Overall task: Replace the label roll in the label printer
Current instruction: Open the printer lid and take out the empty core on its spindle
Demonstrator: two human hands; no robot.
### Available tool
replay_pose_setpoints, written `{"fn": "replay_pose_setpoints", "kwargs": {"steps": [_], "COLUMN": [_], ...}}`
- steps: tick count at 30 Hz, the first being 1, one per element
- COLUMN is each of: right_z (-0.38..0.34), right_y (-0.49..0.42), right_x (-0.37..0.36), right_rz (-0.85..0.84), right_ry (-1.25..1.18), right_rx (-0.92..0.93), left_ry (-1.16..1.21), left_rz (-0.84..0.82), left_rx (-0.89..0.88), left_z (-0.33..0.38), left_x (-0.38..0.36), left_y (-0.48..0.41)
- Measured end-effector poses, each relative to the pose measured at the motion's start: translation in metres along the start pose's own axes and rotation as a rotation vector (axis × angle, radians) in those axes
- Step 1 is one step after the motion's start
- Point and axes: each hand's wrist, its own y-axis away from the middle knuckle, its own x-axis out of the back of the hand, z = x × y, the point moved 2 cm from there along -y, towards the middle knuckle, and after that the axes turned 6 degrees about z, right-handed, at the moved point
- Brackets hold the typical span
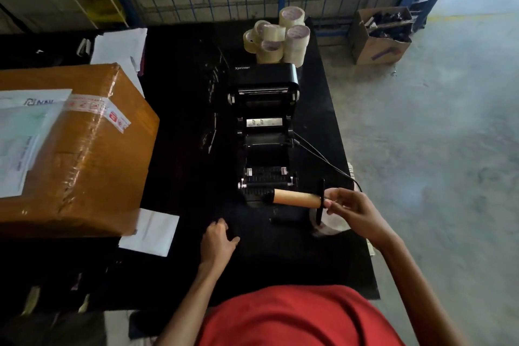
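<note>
The black label printer (265, 132) stands on the black table (182, 149) with its lid swung open and its roll bay bare. My right hand (348, 209) grips the end of a black spindle with a round guide disc (320, 202), held level in front of the printer. A bare brown cardboard core (295, 198) sits on that spindle. A white label roll (328, 226) lies on the table partly hidden under my right hand. My left hand (219, 239) hovers over the table, left of the printer's front, fingers loosely apart, holding nothing.
A big taped cardboard box (75, 149) with papers on it fills the left side. Several clear tape rolls (278, 36) are stacked behind the printer. A white sheet (150, 232) lies near my left hand. The printer cable (323, 157) runs right. The table's right edge meets concrete floor.
</note>
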Motion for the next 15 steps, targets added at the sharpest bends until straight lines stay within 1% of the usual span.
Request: {"fn": "replay_pose_setpoints", "kwargs": {"steps": [2,4,6,8,9,10,12,15], "right_z": [0.003,0.008,0.013,0.014,0.015,0.015,0.016,0.023], "right_y": [0.005,0.008,0.011,0.015,0.017,0.02,0.026,0.038], "right_x": [-0.002,-0.005,-0.009,-0.015,-0.019,-0.023,-0.027,-0.023], "right_rz": [0.013,0.037,0.058,0.053,0.038,0.021,0.004,0.05], "right_ry": [0.006,0.028,0.07,0.078,0.068,0.061,0.074,0.123], "right_rx": [0.026,0.041,0.05,0.065,0.063,0.059,0.059,0.038], "left_ry": [-0.019,0.099,0.201,0.137,0.104,0.084,0.069,0.042], "left_rz": [0.016,0.072,0.136,0.184,0.199,0.212,0.225,0.198], "left_rx": [-0.032,-0.145,-0.381,-0.627,-0.703,-0.75,-0.788,-0.762], "left_z": [0.007,0.021,0.042,0.07,0.083,0.093,0.104,0.096], "left_x": [0.009,0.026,0.044,0.058,0.061,0.062,0.062,0.058], "left_y": [0.004,0.008,0.017,0.032,0.041,0.048,0.057,0.058]}}
